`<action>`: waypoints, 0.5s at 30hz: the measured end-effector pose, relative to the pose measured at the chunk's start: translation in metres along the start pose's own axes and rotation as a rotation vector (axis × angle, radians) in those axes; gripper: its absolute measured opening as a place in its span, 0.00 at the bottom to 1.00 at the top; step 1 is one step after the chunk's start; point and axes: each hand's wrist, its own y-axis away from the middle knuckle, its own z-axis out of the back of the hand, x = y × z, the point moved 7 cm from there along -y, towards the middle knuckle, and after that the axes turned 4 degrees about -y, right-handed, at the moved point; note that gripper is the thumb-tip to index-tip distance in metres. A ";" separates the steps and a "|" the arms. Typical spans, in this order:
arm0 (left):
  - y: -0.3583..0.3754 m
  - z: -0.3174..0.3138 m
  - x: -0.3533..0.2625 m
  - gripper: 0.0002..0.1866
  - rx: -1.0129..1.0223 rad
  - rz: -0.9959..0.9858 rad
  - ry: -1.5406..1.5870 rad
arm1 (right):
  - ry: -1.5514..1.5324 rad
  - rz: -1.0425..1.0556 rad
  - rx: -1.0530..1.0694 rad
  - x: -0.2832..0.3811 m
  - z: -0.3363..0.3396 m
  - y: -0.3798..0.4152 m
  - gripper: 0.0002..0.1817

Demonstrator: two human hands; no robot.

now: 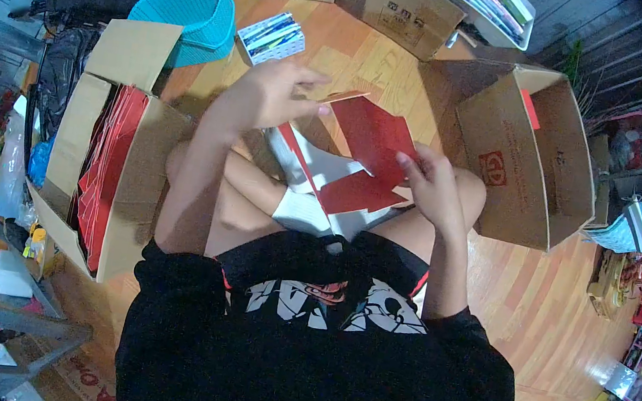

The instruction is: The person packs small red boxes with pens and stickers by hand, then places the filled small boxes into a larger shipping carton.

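In front of the crossed legs is a folded red card sheet [376,138] with creased flaps, tilted up off the floor. My right hand [437,186] pinches its right edge between thumb and fingers. At the sheet's upper left, my left hand [277,93] has its fingers apart, near the edge but with nothing visibly held. A second red panel [355,192] hangs lower, near the white socks [302,208]; whether it joins the upper sheet I cannot tell.
An open cardboard box [144,174] with several red folded sheets stands at left. Another open box [500,165] is at right. Turquoise baskets [190,19] and a white basket [272,38] stand ahead on the wooden floor.
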 end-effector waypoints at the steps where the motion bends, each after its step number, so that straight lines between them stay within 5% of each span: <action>1: 0.001 -0.003 0.006 0.19 0.106 0.037 0.243 | -0.158 -0.049 -0.005 0.000 -0.001 0.006 0.09; 2: -0.002 0.001 0.010 0.19 0.105 0.042 0.242 | -0.316 -0.097 -0.009 -0.001 -0.002 0.010 0.09; 4: 0.006 -0.013 0.031 0.19 0.524 0.329 0.012 | -0.237 -0.027 0.007 -0.001 -0.006 0.014 0.09; 8: 0.004 -0.020 0.035 0.19 0.605 0.264 0.129 | -0.320 0.011 -0.051 0.006 -0.007 0.020 0.10; 10: -0.005 -0.011 0.028 0.18 0.187 0.114 0.528 | -0.391 0.003 -0.146 0.005 -0.012 0.018 0.10; 11: -0.003 -0.018 0.029 0.18 0.187 0.113 0.528 | -0.463 -0.004 -0.241 0.002 -0.009 0.019 0.11; 13: 0.004 -0.004 0.033 0.30 -0.234 0.045 0.725 | -0.462 0.007 -0.250 -0.002 -0.006 0.016 0.11; 15: 0.026 -0.026 0.021 0.38 -0.277 0.009 0.784 | -0.464 0.024 -0.263 0.000 -0.002 0.012 0.13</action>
